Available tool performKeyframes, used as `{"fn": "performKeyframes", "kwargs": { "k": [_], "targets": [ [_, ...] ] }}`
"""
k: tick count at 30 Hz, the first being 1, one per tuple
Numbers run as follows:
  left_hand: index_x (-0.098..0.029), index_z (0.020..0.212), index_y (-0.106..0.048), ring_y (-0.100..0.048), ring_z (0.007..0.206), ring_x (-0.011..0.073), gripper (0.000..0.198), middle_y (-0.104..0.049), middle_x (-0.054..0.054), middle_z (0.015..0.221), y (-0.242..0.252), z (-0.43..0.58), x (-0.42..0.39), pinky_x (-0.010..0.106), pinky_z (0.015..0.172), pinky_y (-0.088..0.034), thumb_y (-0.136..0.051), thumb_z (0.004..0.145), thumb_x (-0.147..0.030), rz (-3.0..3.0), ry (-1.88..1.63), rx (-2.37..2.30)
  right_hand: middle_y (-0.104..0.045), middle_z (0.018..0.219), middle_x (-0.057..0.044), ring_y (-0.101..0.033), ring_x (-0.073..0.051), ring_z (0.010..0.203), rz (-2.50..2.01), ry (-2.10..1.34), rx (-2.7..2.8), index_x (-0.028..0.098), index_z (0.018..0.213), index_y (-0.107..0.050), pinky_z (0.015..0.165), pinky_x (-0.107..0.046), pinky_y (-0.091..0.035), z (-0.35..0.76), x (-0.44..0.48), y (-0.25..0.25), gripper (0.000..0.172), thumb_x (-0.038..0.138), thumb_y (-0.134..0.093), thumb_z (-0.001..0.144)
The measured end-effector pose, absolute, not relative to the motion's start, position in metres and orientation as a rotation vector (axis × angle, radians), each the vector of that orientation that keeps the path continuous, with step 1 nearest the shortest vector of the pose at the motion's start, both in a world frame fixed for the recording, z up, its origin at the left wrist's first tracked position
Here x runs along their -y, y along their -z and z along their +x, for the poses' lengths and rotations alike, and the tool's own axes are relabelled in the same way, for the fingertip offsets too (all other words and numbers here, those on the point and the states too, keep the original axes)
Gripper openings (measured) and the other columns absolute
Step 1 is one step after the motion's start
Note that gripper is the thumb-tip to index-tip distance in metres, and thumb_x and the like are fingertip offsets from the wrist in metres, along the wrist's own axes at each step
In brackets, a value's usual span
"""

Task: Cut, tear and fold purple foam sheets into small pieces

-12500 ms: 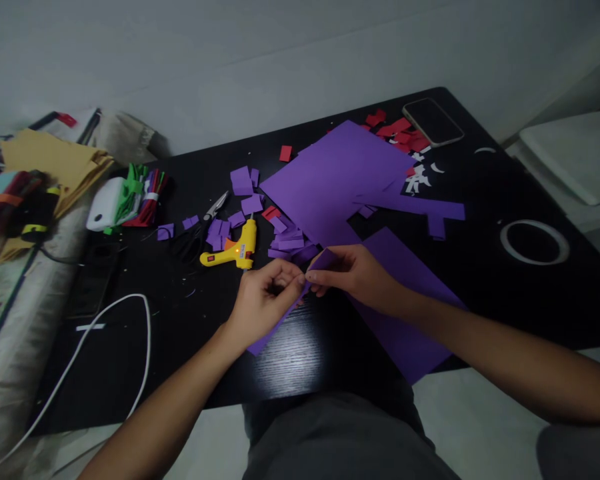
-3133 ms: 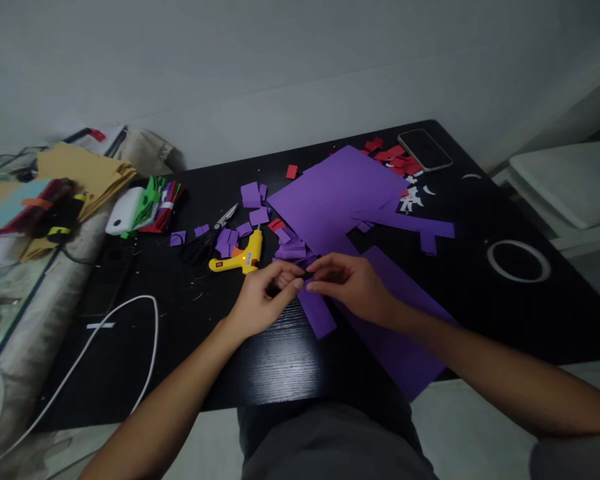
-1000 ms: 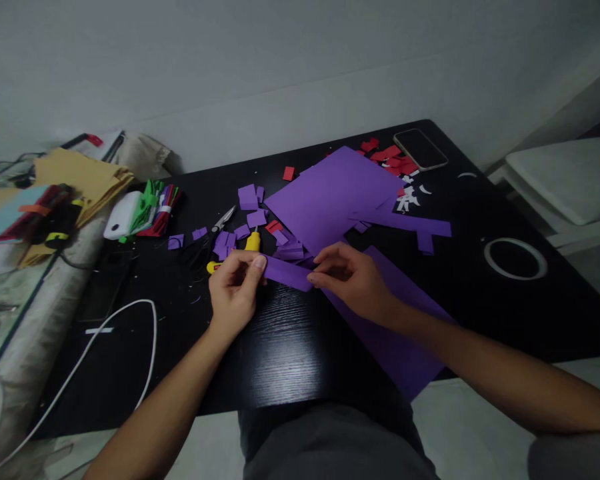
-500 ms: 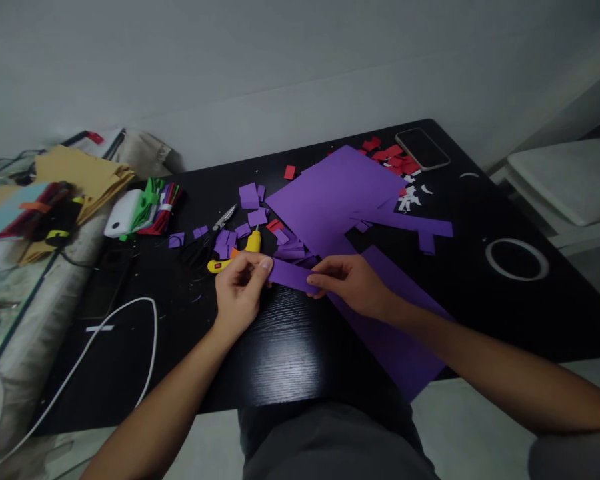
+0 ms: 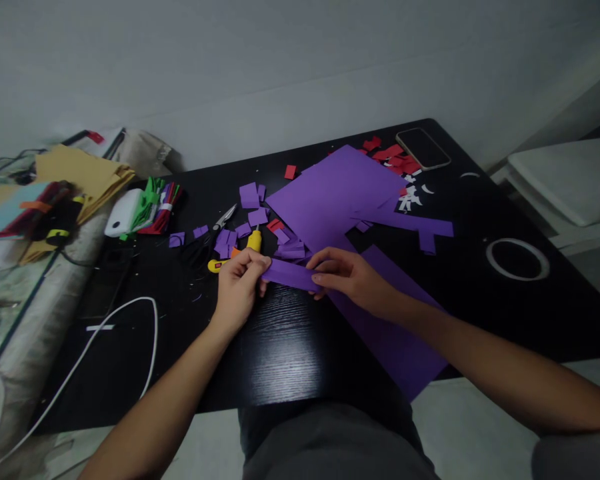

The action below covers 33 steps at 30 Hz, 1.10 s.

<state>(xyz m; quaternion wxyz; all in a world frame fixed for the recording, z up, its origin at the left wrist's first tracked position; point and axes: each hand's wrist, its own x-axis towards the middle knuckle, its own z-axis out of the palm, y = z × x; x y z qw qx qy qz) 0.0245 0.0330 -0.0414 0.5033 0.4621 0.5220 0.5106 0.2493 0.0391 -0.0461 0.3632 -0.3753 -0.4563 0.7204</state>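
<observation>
A short strip of purple paper [image 5: 291, 274] is stretched between my two hands above the black table, with a lengthwise crease showing. My left hand [image 5: 240, 283] pinches its left end between thumb and fingers. The right end is gripped by my right hand [image 5: 347, 277], whose forearm passes over a purple sheet [image 5: 400, 340]. Just behind my left hand lies a yellow-handled tool [image 5: 254, 240], partly covered by the fingers. Scissors [image 5: 225, 218] with dark handles rest to its left. Small purple paper pieces [image 5: 249, 195] are scattered around them.
A larger purple sheet [image 5: 335, 187] lies behind my hands, with red scraps [image 5: 400, 160] and a phone [image 5: 423, 148] beyond. A white ring [image 5: 517, 259] sits at the right. On the left are a white cable [image 5: 153, 333] and bundled cords [image 5: 150, 203].
The purple strip now looks narrower and creased along its length, and its face has tilted. Both hands have stayed in nearly the same place, their fingers shifting slightly on the ends.
</observation>
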Motion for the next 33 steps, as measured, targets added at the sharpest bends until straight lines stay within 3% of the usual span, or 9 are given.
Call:
{"fn": "performKeyframes", "kwargs": {
  "k": [6, 9, 11, 13, 16, 19, 23, 27, 33],
  "targets": [
    [-0.016, 0.068, -0.063, -0.045, 0.039, 0.0068, 0.023, -0.056, -0.004, 0.052, 0.040, 0.024, -0.037, 0.018, 0.039, -0.035, -0.073, 0.084, -0.030, 1.011, -1.121, -1.180, -0.070, 0.075, 0.001, -0.068, -0.013, 0.068, -0.962, -1.829, 1.268, 0.019, 0.082, -0.076, 0.073, -0.030, -0.058, 0.251, -0.039, 0.039, 0.005, 0.023, -0.073, 0.081],
    [-0.018, 0.089, -0.071, -0.052, 0.045, 0.0099, 0.017, -0.060, -0.003, 0.059, 0.040, 0.020, -0.038, 0.020, 0.043, -0.042, -0.071, 0.089, -0.034, 1.026, -1.068, -1.131, -0.070, 0.073, 0.001, -0.066, -0.012, 0.066, -1.007, -1.876, 1.158, 0.019, 0.082, -0.077, 0.072, -0.030, -0.056, 0.252, -0.041, 0.042, 0.006, 0.023, -0.073, 0.079],
    [-0.021, 0.108, -0.073, -0.063, 0.062, 0.0131, 0.021, -0.069, 0.001, 0.079, 0.039, 0.016, -0.039, 0.024, 0.056, -0.052, -0.069, 0.091, -0.031, 1.168, -1.147, -1.114, -0.069, 0.072, 0.001, -0.065, -0.012, 0.065, -0.994, -1.955, 1.020, 0.018, 0.080, -0.077, 0.070, -0.029, -0.055, 0.253, -0.043, 0.045, 0.006, 0.022, -0.075, 0.077],
    [-0.023, 0.119, -0.072, -0.069, 0.097, 0.0186, 0.029, -0.072, 0.006, 0.112, 0.039, 0.012, -0.038, 0.029, 0.079, -0.057, -0.069, 0.089, -0.025, 1.426, -1.221, -1.084, -0.068, 0.069, 0.001, -0.064, -0.011, 0.065, -0.963, -2.070, 0.870, 0.016, 0.079, -0.076, 0.067, -0.026, -0.054, 0.254, -0.045, 0.048, 0.005, 0.020, -0.075, 0.075],
    [-0.023, 0.123, -0.071, -0.057, 0.131, 0.0264, 0.035, -0.063, 0.010, 0.138, 0.037, 0.009, -0.036, 0.037, 0.103, -0.050, -0.069, 0.088, -0.020, 1.767, -1.159, -0.988, -0.067, 0.069, 0.000, -0.063, -0.010, 0.063, -0.931, -2.233, 0.676, 0.014, 0.079, -0.076, 0.063, -0.022, -0.053, 0.256, -0.049, 0.048, 0.007, 0.016, -0.073, 0.074],
    [-0.022, 0.119, -0.071, -0.065, 0.118, 0.0239, 0.028, -0.071, 0.009, 0.122, 0.039, 0.011, -0.034, 0.038, 0.102, -0.050, -0.071, 0.091, -0.019, 1.851, -1.160, -0.999, -0.069, 0.072, 0.000, -0.064, -0.009, 0.062, -0.911, -2.335, 0.565, 0.014, 0.082, -0.074, 0.061, -0.019, -0.053, 0.258, -0.051, 0.048, 0.008, 0.013, -0.070, 0.075],
    [-0.020, 0.094, -0.072, -0.066, 0.081, 0.0141, 0.004, -0.073, 0.001, 0.087, 0.042, 0.015, -0.032, 0.027, 0.079, -0.052, -0.074, 0.091, -0.021, 1.846, -1.286, -1.200, -0.073, 0.083, -0.002, -0.070, -0.013, 0.069, -0.866, -2.335, 0.650, 0.017, 0.090, -0.072, 0.067, -0.024, -0.059, 0.257, -0.049, 0.046, 0.010, 0.023, -0.073, 0.082],
    [-0.020, 0.088, -0.071, -0.060, 0.063, 0.0106, 0.010, -0.067, -0.002, 0.072, 0.041, 0.019, -0.032, 0.023, 0.063, -0.048, -0.076, 0.089, -0.028, 1.650, -1.307, -1.283, -0.074, 0.094, -0.004, -0.075, -0.020, 0.085, -0.918, -2.072, 0.872, 0.021, 0.098, -0.072, 0.075, -0.032, -0.062, 0.253, -0.044, 0.044, 0.033, 0.051, -0.076, 0.086],
    [-0.018, 0.084, -0.071, -0.058, 0.055, 0.0099, 0.018, -0.064, -0.003, 0.063, 0.038, 0.026, -0.030, 0.021, 0.057, -0.046, -0.079, 0.086, -0.035, 1.475, -1.273, -1.295, -0.075, 0.084, 0.000, -0.073, -0.017, 0.077, -1.077, -1.567, 1.221, 0.023, 0.090, -0.076, 0.081, -0.034, -0.060, 0.248, -0.037, 0.042, 0.021, 0.039, -0.085, 0.078]
  ]
}}
